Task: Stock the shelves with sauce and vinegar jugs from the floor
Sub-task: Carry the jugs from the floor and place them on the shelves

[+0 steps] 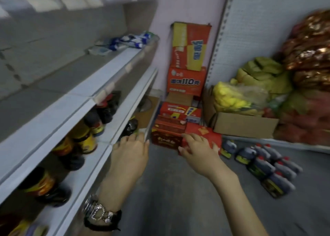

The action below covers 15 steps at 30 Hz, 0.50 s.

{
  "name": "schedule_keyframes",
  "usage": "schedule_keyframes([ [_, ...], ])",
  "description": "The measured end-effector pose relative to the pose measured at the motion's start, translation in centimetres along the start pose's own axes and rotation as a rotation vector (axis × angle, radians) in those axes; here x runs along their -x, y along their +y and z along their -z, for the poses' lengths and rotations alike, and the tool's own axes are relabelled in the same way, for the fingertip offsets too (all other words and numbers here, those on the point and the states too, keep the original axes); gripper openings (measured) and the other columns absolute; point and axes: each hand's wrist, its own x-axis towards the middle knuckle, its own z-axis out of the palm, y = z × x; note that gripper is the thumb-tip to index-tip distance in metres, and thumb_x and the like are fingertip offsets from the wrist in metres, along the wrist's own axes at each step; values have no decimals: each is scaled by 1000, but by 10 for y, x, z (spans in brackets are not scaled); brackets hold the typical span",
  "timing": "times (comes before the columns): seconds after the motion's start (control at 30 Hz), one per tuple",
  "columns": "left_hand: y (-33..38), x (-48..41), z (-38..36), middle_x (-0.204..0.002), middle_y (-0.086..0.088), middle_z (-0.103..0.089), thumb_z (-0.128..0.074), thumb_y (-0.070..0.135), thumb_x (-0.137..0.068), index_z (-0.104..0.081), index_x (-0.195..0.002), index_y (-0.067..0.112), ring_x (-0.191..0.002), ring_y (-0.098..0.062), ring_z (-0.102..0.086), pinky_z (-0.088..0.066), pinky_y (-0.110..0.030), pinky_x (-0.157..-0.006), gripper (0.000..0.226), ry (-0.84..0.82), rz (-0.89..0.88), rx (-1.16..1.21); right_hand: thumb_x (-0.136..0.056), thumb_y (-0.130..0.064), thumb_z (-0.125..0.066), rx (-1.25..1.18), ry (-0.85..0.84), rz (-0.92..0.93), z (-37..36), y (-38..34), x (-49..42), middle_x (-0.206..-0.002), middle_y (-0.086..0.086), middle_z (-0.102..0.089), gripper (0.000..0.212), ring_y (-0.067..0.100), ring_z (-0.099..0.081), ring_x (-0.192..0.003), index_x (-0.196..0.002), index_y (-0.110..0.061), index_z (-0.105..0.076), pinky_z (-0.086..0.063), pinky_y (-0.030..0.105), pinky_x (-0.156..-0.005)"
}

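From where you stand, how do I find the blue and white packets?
Start at the grey shelves on the left and follow the board above the dark bottles to its far end by the pink wall. The blue and white packets lie heaped there; the packs beside them are pale and flat.

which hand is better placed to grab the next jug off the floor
Right, most likely. The right hand is empty and open, and it reaches out on the side where the jugs stand on the floor. The left hand is also empty but sits by the shelf edge, farther from them.
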Motion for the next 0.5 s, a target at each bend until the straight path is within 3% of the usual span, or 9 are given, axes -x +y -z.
schedule_keyframes([
  [0.13, 59, -39, -21, -131, 2, -52, -24, 36, -102, -43, -131, 22, -119, -21, -48, -38, -33, -91, 37, -42, -107, 18, -100, -40, -33, -17, 40, -119, 17, 61, -7, -150, -5, -26, 48, 20, -21, -139, -145, -28, -25, -15, 48, -111],
  [0.33, 129, -91, -49, -135, 5, -50, -24, 35, -103, -40, -138, 22, -118, -18, -50, -41, -32, -89, 41, -169, -346, 78, -99, -35, -38, -99, 115, -348, 27, 131, -25, -138, 1, -44, 36, 26, -40, -126, -132, -23, -43, -37, 45, -100],
  [0.5, 174, -162, -65, -125, 5, -55, -27, 37, -101, -47, -129, 24, -110, -18, -54, -44, -32, -84, 36, -178, -492, 89, -97, -32, -42, -122, 197, -482, 43, 166, -63, -137, 0, -47, 35, 27, -43, -124, -131, -23, -45, -40, 43, -98],
])
